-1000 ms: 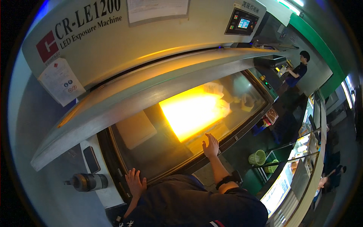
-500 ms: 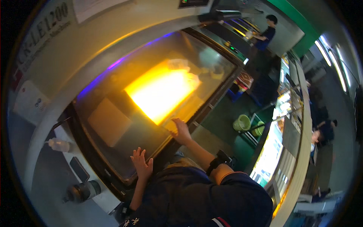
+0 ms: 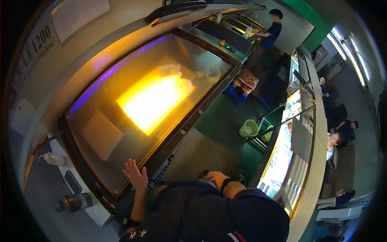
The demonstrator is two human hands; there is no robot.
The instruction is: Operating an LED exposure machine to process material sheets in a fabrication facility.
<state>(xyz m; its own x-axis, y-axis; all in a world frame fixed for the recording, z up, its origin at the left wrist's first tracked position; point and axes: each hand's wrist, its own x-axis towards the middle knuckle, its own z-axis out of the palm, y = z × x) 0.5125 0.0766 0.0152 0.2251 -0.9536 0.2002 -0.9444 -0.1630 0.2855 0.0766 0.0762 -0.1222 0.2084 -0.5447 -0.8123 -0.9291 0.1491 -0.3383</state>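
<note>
A large exposure machine has a flat, see-through covered bed set in a dark frame (image 3: 189, 131). Through the cover a bright yellow rectangle (image 3: 147, 107) glows, and nearer to me lies a pale rectangular sheet (image 3: 102, 135). My left hand (image 3: 136, 176) is open at the frame's near edge, palm down with fingers spread, and holds nothing. I cannot make out whether it touches the cover. My right arm is drawn back by my body, a black strap around it. Of my right hand (image 3: 209, 176) little shows, its fingers lost in a dark patch.
On the white ledge at left are a squeeze bottle (image 3: 52, 158), a phone (image 3: 73, 182) and a dark jar (image 3: 75, 202). Green baskets (image 3: 249, 129) stand on the floor near a lit bench (image 3: 278, 165). Another person (image 3: 274, 30) works at a far machine; others sit beyond the bench.
My right hand has left the frame's near edge and come back toward my body. My left hand stays spread near the corner. The whole view has shifted a little.
</note>
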